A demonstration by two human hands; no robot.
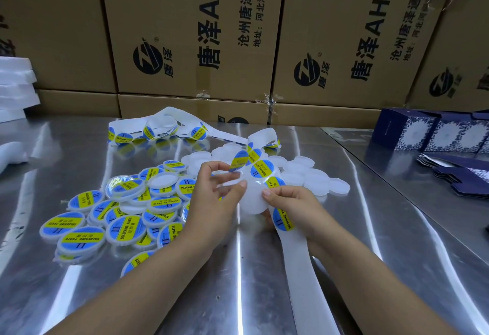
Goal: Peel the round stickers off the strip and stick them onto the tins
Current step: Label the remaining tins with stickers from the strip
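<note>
**Round stickers (262,169) between two hands, above the counter (238,281)**

The round stickers are blue with a yellow band and sit on a white strip (299,268). The strip comes from the lower edge of the view, passes the right hand (293,205) and rises to a loop behind both hands. One sticker still on it shows just below the right thumb, and another lies just above the hands.

The grip of the right hand is closed: the thumb presses on the edge of a bare tin (251,202), the fingers are under it, and the strip runs through the same hand. The grip of the left hand (211,194) is narrow. Its curled fingertips hold one peeled sticker (239,160) by the edge, tilted, just above the bare tin. The left thumb touches the rim of this tin.

To the left, a heap of labelled tins (124,229) lies on the counter, some overlapping. Behind the hands are plain white tins (315,180). Further back lies more strip (148,128), loosely folded, with stickers on it. Cardboard boxes (190,43) stand along the back, and blue patterned boxes (423,133) are at the right.
</note>
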